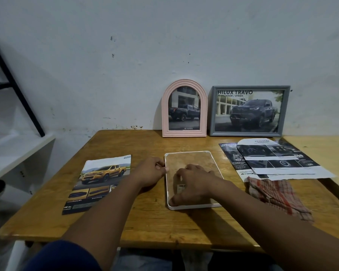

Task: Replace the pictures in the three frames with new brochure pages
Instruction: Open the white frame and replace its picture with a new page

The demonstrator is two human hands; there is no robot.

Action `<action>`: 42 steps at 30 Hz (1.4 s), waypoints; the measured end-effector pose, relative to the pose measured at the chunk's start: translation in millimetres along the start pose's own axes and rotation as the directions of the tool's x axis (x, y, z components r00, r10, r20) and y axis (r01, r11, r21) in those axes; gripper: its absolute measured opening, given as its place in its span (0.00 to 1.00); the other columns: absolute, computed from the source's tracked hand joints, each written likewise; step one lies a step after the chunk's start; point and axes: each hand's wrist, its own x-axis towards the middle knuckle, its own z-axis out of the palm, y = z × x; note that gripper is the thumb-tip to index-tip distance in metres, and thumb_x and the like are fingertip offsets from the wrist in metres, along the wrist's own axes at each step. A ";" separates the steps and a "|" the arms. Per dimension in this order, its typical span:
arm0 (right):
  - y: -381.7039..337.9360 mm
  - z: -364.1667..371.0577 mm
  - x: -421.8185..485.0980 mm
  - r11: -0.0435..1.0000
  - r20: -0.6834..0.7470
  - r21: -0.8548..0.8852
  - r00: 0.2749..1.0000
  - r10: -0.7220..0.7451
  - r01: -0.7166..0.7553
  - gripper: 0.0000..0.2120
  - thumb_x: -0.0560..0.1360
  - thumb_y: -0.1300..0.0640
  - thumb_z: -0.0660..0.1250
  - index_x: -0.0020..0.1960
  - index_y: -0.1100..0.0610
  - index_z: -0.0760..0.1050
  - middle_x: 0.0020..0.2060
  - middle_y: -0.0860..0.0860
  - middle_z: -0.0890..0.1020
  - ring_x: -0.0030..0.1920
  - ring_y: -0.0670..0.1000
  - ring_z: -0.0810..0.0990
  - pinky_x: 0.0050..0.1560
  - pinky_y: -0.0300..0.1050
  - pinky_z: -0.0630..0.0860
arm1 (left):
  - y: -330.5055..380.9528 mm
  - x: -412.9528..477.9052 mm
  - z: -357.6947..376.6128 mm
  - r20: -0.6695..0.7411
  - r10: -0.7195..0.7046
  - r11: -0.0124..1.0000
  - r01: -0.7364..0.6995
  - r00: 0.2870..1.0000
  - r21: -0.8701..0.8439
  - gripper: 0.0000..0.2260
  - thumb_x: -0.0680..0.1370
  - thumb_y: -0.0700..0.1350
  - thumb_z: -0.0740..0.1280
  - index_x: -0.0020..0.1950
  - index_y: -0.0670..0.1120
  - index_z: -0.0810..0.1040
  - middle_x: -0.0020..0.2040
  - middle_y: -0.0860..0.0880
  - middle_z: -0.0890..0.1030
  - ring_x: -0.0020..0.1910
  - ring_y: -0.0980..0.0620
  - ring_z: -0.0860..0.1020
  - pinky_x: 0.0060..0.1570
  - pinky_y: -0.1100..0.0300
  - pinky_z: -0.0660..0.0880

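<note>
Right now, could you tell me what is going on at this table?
A person is refitting picture frames. The white frame lies face down; the left hand steadies its edge while the right hand presses on its backing. The pink arched frame and grey frame stand against the wall, holding truck pictures.

Cloth: red-checked rag (276,194), crumpled, at 3 o'clock on the table (145,222).
Shelf: white unit (18,153), 9 o'clock, contents perhaps dark, unclear.

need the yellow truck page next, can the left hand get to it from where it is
Probably yes. The left hand rests at the left edge of the white frame, and the yellow truck page lies flat just to its left on the table, with nothing between them.
</note>
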 end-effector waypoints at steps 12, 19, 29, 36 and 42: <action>-24.4 -11.8 19.3 0.991 0.170 -0.058 0.977 0.128 -0.120 0.58 0.55 0.30 0.72 0.77 0.55 0.57 0.74 0.60 0.65 0.75 0.65 0.61 0.70 0.68 0.64 | -6.7 7.5 2.0 0.008 -0.005 1.000 0.006 1.000 -0.029 0.11 0.82 0.50 0.68 0.63 0.51 0.81 0.55 0.51 0.82 0.51 0.55 0.78 0.46 0.56 0.71; -27.8 -3.4 11.6 0.995 0.083 -0.096 0.996 0.017 -0.009 0.53 0.61 0.27 0.70 0.75 0.57 0.63 0.71 0.59 0.70 0.74 0.63 0.63 0.73 0.63 0.60 | -7.8 7.0 4.0 -0.006 -0.002 1.000 0.002 1.000 -0.006 0.11 0.82 0.50 0.67 0.63 0.52 0.80 0.56 0.51 0.82 0.52 0.54 0.78 0.44 0.57 0.70; -36.1 -8.0 2.6 0.925 0.023 -0.330 0.981 -0.191 0.188 0.41 0.60 0.20 0.64 0.55 0.54 0.81 0.40 0.50 0.75 0.47 0.54 0.78 0.51 0.55 0.79 | -8.7 7.2 7.7 -0.032 0.016 1.000 -0.016 0.999 0.008 0.10 0.82 0.48 0.66 0.63 0.51 0.80 0.56 0.50 0.82 0.51 0.54 0.78 0.48 0.56 0.71; -35.8 -8.7 -10.2 0.894 -0.038 -0.376 0.960 -0.278 0.244 0.34 0.65 0.25 0.66 0.50 0.55 0.81 0.37 0.49 0.72 0.43 0.53 0.77 0.50 0.55 0.79 | -8.3 5.7 10.3 -0.040 0.027 0.999 -0.026 0.999 0.024 0.11 0.83 0.48 0.66 0.64 0.51 0.79 0.56 0.50 0.82 0.52 0.53 0.78 0.50 0.55 0.72; -42.9 -12.1 -25.8 0.869 -0.045 -0.406 0.944 -0.326 0.281 0.29 0.72 0.36 0.71 0.57 0.61 0.79 0.52 0.57 0.80 0.48 0.56 0.77 0.44 0.47 0.70 | -8.6 3.5 13.8 -0.069 0.053 0.998 -0.051 0.996 0.027 0.09 0.82 0.47 0.65 0.61 0.48 0.81 0.54 0.48 0.82 0.50 0.51 0.78 0.46 0.55 0.72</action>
